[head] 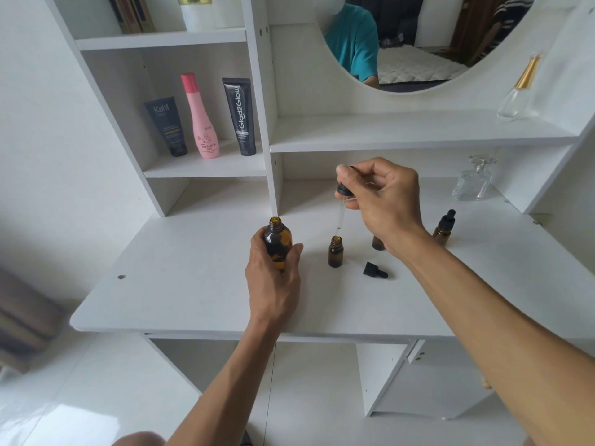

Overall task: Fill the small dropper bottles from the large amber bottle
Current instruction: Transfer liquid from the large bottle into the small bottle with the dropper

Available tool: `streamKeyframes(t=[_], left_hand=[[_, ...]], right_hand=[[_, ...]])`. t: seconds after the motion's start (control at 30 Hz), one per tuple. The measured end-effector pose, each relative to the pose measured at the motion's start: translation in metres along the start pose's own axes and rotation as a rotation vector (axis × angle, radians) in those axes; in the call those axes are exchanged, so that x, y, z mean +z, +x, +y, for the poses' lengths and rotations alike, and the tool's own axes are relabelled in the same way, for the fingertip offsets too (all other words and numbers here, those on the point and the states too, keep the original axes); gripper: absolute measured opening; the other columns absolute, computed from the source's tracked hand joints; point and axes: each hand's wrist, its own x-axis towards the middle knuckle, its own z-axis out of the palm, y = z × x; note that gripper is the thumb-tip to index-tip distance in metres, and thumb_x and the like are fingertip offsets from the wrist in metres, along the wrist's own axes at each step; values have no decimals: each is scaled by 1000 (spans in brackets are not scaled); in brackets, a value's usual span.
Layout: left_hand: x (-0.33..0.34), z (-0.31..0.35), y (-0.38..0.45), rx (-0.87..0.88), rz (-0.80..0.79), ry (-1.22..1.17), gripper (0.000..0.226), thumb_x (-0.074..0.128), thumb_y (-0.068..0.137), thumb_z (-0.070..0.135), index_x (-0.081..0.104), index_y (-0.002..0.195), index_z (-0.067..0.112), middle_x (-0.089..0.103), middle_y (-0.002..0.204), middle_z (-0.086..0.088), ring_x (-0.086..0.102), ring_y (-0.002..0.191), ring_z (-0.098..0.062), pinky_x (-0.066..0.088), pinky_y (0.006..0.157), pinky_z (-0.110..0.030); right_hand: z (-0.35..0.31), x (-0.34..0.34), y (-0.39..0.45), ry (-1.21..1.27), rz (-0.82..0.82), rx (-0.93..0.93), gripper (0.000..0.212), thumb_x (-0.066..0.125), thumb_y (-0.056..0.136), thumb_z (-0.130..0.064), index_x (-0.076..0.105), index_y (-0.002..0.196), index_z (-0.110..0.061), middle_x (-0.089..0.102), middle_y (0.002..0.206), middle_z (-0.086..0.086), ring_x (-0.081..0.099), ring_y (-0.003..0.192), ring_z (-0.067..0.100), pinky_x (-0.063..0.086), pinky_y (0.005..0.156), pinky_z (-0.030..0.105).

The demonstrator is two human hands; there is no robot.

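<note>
Left hand [273,272]: fingers wrapped round the big amber bottle [278,244], uncapped and upright on the white desk [193,284]
Right hand [383,201]: fingers pinch a dropper [342,201] by its black cap; the glass tip hangs right over the mouth of an open small bottle [335,251]
Risk: the tip could miss the narrow neck and drip on the desk; a nudge could topple the small bottle, which stands unheld
Small bottles: amber glass; one open at centre; a second [377,243] half hidden behind the right wrist; a third [445,227] capped, further right
Loose cap [375,270]: black, lying on its side just beside the open bottle
Fill level: too dark to tell
</note>
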Motion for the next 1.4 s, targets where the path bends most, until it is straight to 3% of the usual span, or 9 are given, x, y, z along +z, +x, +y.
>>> streamKeyframes(t=[0.27,0.77,0.9,1.2,1.4], left_hand=[[1,1,0,10,0,-5,41,70,90,24,44,121,32,60,94,21,55,86,16,37,72,-1],[0,2,0,15,-4,-8,41,70,90,21,42,118,32,58,93,25,54,84,20,36,70,1],[0,1,0,11,-7,-12,42,70,90,21,47,125,24,58,93,24,53,85,20,36,71,1],[-1,3,-1,3,-6,-13,41,70,90,22,41,117,34,60,94,23,54,85,19,36,70,1],[0,1,0,-3,-11,-23,42,70,91,23,47,126,25,59,94,24,53,85,21,36,70,2]], right_hand=[[5,2,-3,-38,-18,3,17,75,89,-27,72,84,-12,75,78,10,76,70,14,60,63,26],[4,5,-3,-139,-30,-43,25,75,89,-29,71,81,-6,75,76,8,75,69,13,64,68,39],[3,5,-2,-155,-31,-63,25,74,89,-30,71,78,-8,75,75,7,75,69,16,63,71,44],[-5,4,-2,-170,-36,-92,26,74,90,-32,71,78,-9,76,74,3,75,68,15,62,73,47],[-7,3,0,-176,-32,-109,26,73,90,-31,70,78,-8,76,75,4,75,67,15,61,75,48]])
